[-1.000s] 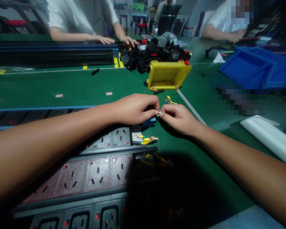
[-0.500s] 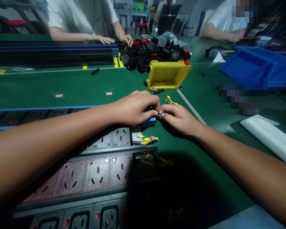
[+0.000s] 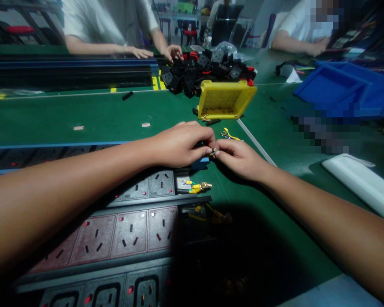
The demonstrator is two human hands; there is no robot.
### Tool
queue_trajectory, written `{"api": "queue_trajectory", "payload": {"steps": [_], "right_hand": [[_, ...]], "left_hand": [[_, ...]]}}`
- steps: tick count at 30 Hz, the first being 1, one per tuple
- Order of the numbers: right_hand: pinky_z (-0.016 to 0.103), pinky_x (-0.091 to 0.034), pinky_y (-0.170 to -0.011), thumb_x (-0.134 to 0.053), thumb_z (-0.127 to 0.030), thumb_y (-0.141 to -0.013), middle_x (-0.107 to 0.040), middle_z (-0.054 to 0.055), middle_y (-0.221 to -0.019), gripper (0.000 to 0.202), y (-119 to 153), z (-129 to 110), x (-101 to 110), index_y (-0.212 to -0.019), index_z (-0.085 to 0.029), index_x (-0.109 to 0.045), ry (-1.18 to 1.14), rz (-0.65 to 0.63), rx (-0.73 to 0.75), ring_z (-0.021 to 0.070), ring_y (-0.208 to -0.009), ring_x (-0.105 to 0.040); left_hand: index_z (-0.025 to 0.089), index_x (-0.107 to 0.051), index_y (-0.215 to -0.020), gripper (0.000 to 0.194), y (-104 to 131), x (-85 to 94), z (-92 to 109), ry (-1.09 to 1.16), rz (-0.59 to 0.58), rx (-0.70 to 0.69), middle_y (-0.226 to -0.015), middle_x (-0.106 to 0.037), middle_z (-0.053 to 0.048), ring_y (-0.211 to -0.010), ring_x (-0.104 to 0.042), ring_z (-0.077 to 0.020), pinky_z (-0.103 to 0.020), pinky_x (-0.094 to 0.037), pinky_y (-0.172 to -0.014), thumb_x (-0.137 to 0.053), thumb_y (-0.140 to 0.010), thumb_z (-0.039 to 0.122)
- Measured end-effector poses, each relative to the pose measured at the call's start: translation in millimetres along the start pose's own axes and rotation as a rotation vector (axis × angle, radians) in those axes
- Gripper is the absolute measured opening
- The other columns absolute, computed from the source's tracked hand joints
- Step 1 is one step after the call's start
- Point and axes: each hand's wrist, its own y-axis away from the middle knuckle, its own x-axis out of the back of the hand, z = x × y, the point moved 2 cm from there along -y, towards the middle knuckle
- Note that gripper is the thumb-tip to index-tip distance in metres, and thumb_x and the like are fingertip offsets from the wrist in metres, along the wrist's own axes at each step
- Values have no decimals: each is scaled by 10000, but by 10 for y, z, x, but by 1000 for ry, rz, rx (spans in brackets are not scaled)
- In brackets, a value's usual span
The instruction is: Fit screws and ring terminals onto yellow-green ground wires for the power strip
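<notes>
My left hand (image 3: pixel 188 144) pinches a small brass-coloured metal fitting (image 3: pixel 213 152) between thumb and forefinger. My right hand (image 3: pixel 243 160) meets it from the other side, its thumb and finger closed on the same piece. The fingers cover most of the fitting, so its exact shape is hidden. Both hands are over the end of the blue-edged socket strip (image 3: pixel 201 163). Nearer to me, another socket strip (image 3: pixel 141 187) has yellow-sleeved wire terminals with a brass bolt (image 3: pixel 205 186) at its end. A wrench (image 3: pixel 224 133) with something yellow beside it lies just behind my right hand.
A tipped yellow bin (image 3: pixel 227 100) holding small metal parts stands beyond my hands. Behind it is a pile of black socket modules (image 3: pixel 195 72), with a co-worker's hand (image 3: pixel 173 53) touching it. Blue bins (image 3: pixel 345 89) and a white bar (image 3: pixel 361 183) lie to the right.
My hands stay in nearly the same place, with only slight finger movement at the fitting. Across the table, the co-worker's hand has spread its fingers towards the pile of modules.
</notes>
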Motion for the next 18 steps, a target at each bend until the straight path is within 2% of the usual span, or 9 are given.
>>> {"api": "queue_trajectory", "payload": {"steps": [18], "right_hand": [[286,-324,-622,-398,-313,-860,-462,6,-675,214,5,-31,15,-701,-185,-462,-13,-29,11,155,-654,-450]], "left_hand": [[160,-626,-940,152,0,-7,-5,-4,11,-20,-934,-664,-65,-901,-570,-182,-315,-410,-825,-506,-883,234]]}}
